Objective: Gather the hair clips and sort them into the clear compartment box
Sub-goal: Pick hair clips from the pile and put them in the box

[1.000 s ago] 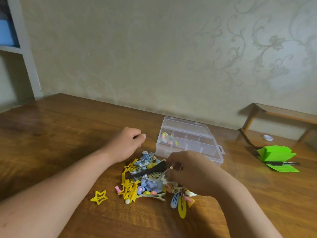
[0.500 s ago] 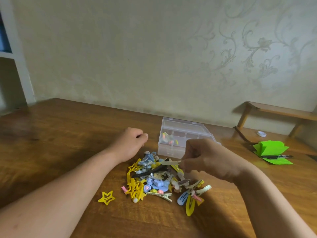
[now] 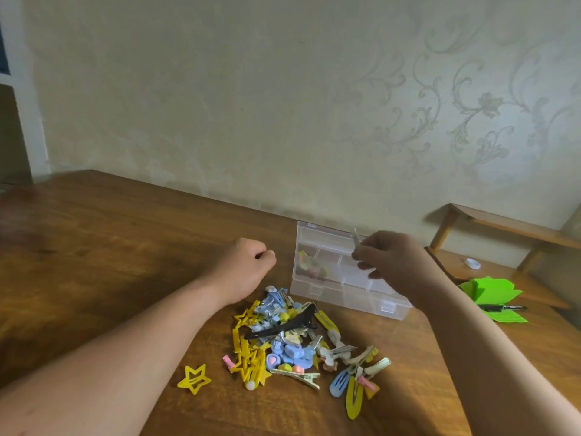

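A heap of hair clips (image 3: 295,341) in yellow, blue, pink, black and metal lies on the wooden table (image 3: 94,247). One yellow star clip (image 3: 194,379) sits apart at the left. Behind the heap stands the clear compartment box (image 3: 333,287), lid open, with a few small coloured clips (image 3: 311,266) in its left compartment. My right hand (image 3: 393,262) hovers over the box's middle compartments and pinches a pale metal clip (image 3: 356,238) that points upward. My left hand (image 3: 245,269) rests on the table left of the box, curled into a fist with nothing visible in it.
Green paper sheets (image 3: 490,297) with a black pen (image 3: 503,308) lie at the right. A low wooden stand (image 3: 503,228) with a small white cap (image 3: 472,263) beneath it stands against the wall. A white shelf edge (image 3: 19,121) rises at far left.
My right hand has risen from the heap with a pale metal clip and moved back over the box. My left hand has stayed where it was.
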The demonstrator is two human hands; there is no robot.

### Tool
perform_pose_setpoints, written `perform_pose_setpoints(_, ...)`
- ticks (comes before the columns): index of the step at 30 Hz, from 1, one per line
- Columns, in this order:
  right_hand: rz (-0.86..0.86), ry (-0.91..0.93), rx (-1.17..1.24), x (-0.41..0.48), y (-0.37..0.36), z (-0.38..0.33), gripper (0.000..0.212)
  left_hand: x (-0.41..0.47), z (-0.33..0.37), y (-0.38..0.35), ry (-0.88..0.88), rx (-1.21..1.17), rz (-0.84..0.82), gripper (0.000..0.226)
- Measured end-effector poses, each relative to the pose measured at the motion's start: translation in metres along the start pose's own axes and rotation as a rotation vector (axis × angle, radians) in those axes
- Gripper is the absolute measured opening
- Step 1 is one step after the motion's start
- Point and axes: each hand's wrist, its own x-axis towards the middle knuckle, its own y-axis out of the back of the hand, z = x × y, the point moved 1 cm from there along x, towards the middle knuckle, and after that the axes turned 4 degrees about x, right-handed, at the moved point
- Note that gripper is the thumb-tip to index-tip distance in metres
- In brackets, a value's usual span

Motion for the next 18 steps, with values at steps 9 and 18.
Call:
perform_pose_setpoints(9,-0.201,-0.13,-0.489,0.084,-0.039,-0.01,0.019,-0.005,0.004,0.004,0.027,0.011,-0.006,0.048)
perform_pose_setpoints(18,-0.147,-0.142,-0.411,0.076,-0.047,-0.001,0.03,-0.005,0.005,0.005,0.017,0.015,-0.017,0.047)
